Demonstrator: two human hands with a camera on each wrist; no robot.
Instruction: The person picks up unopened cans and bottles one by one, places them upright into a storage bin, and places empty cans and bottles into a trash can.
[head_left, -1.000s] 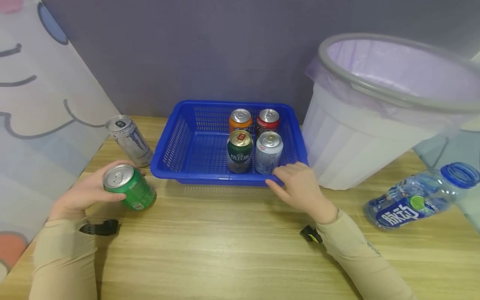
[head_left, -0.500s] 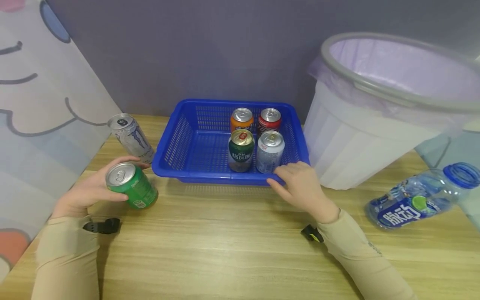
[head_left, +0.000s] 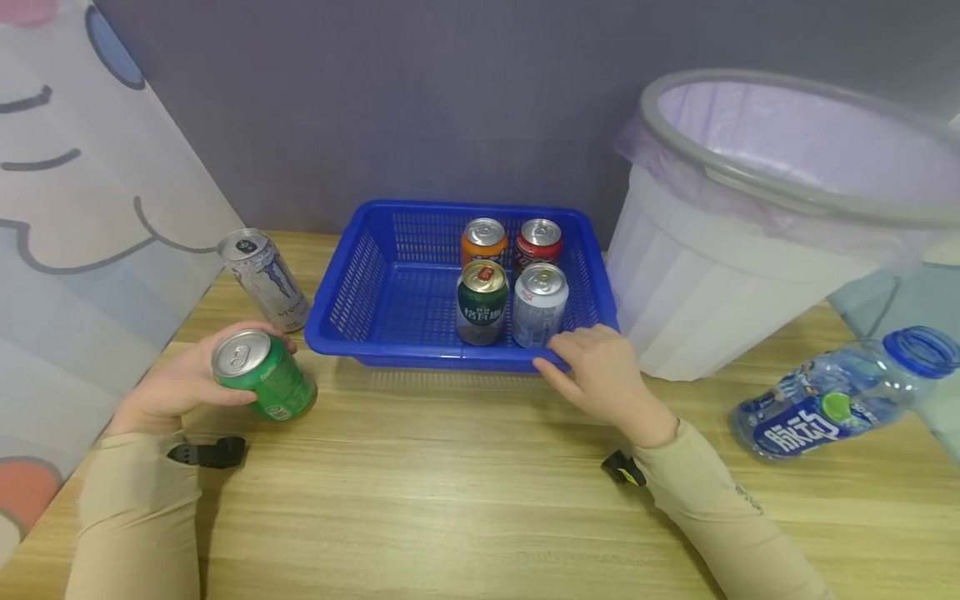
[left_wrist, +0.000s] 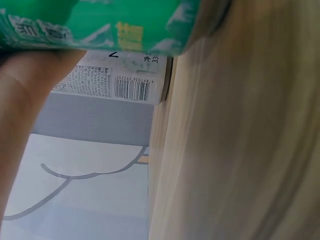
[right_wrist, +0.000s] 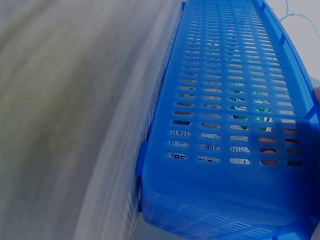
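My left hand (head_left: 180, 379) grips a green soda can (head_left: 281, 387) from its left side, thumb in front and fingers behind. The can's silver top faces up, its pull tab showing; in the left wrist view its green side (left_wrist: 135, 22) fills the top. Whether its base touches the table cannot be told. My right hand (head_left: 606, 383) holds the front right rim of a blue plastic basket (head_left: 412, 352), its fingertips over the edge and hidden. Inside the basket's right half stand an orange can (head_left: 482, 250), a red can (head_left: 534, 252), a dark green can (head_left: 481, 312) and a white can (head_left: 537, 312).
A tall white energy drink can (head_left: 267, 283) stands behind my left hand, left of the basket. Right of the basket is a white bin (head_left: 697, 275) with a purple liner. A clear bottle with a blue neck (head_left: 840, 396) is at far right. A dark wall stands behind.
The view shifts very slightly. Both hands keep their holds, and the green can, the basket and the cans in it stay in place.
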